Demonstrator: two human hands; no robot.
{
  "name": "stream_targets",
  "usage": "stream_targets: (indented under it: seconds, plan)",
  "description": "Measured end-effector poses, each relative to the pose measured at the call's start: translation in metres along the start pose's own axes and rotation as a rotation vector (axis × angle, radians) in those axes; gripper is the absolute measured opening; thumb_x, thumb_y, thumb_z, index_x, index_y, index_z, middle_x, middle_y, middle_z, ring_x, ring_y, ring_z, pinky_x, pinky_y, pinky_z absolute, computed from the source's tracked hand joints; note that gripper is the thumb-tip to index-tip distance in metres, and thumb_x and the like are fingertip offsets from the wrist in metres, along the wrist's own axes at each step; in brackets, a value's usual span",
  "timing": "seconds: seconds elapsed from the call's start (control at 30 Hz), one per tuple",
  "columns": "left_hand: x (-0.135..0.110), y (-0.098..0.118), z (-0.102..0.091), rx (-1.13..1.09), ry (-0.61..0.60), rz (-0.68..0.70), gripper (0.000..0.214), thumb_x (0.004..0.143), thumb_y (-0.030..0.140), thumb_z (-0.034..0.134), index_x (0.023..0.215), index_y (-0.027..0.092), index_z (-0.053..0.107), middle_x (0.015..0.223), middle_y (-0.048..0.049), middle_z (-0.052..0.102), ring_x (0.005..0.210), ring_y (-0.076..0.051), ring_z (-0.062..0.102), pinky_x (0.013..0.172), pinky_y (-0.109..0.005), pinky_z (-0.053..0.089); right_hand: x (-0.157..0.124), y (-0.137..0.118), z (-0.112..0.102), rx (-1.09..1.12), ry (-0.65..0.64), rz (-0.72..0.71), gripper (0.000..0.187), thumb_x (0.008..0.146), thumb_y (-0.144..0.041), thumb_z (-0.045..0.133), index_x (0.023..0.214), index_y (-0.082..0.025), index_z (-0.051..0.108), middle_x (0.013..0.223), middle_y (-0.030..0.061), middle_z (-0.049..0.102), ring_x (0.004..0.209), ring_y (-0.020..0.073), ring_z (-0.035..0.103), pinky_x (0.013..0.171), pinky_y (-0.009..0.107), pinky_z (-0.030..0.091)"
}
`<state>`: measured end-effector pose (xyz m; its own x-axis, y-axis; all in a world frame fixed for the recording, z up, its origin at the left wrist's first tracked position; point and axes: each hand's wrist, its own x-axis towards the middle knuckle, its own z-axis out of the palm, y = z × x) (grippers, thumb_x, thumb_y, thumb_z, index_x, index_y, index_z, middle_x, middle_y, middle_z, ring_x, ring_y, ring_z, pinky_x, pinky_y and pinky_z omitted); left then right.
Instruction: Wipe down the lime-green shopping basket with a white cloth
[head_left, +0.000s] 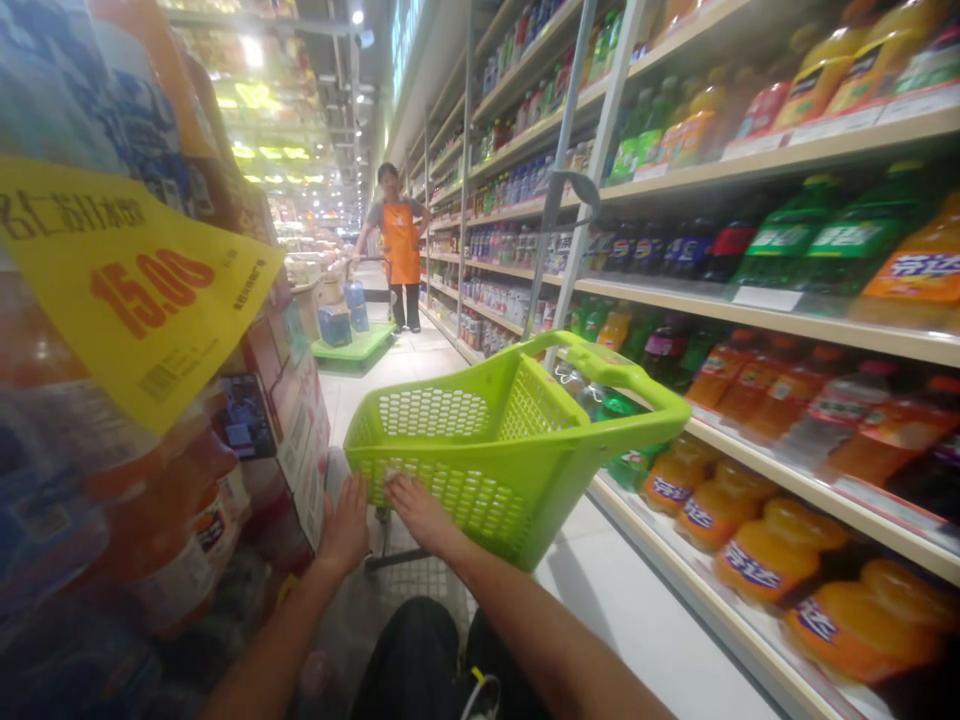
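A bright green plastic shopping cart (480, 455) with a holed basket stands in front of me, its handle (637, 390) to the right. My left hand (346, 525) is raised at the basket's left end, fingers stretched up; whether it touches the cart I cannot tell. Close beside it, my right hand (421, 515) has its fingers stretched out against the near side wall of the basket. Neither hand shows a grip on anything. Below the basket, part of the dark cart frame (397, 558) is visible. My dark-trousered knees (416, 655) are bent under my arms.
Drink shelves (780, 335) line the right side, with orange soda bottles (772, 550) at the bottom. Stacked packs of bottles (142, 520) with a yellow price sign (150, 290) crowd the left. Down the aisle, a person in an orange apron (401, 245) stands near a green flatbed trolley (356, 347).
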<state>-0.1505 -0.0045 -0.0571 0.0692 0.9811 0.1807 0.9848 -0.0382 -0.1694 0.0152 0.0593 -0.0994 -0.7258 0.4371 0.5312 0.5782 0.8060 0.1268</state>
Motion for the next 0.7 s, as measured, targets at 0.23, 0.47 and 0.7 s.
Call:
stream_targets:
  seconds: [0.23, 0.47, 0.7]
  plan:
    - [-0.001, -0.025, -0.007, 0.014, -0.028, -0.092, 0.066, 0.072, 0.009, 0.037, 0.137, 0.008, 0.027, 0.147, -0.0133, 0.022, 0.135, -0.023, 0.019, 0.107, -0.051, 0.015, 0.053, -0.021, -0.024, 0.050, 0.183, -0.092, 0.035, 0.092, -0.015, 0.034, 0.123, -0.015, 0.050, 0.138, 0.0079, 0.041, 0.134, 0.0205, 0.023, 0.106, 0.042, 0.031]
    - [-0.003, -0.027, -0.002, 0.016, -0.001, -0.114, 0.068, 0.070, 0.008, 0.036, 0.138, 0.006, 0.025, 0.148, -0.0127, 0.016, 0.136, -0.023, 0.017, 0.107, -0.050, 0.016, 0.061, -0.026, -0.009, 0.055, 0.033, -0.023, 0.033, 0.088, -0.013, 0.042, 0.120, -0.010, 0.052, 0.133, 0.0153, 0.045, 0.130, 0.0244, 0.032, 0.102, 0.047, 0.034]
    - [-0.008, -0.008, 0.002, -0.024, -0.048, -0.062, 0.071, 0.069, 0.008, 0.037, 0.139, 0.006, 0.021, 0.149, -0.0129, 0.013, 0.137, -0.025, 0.012, 0.107, -0.051, 0.016, 0.009, -0.023, 0.003, 0.061, -0.036, -0.035, 0.029, 0.089, -0.017, 0.044, 0.116, -0.014, 0.055, 0.128, 0.0114, 0.052, 0.126, 0.0204, 0.039, 0.098, 0.041, 0.041]
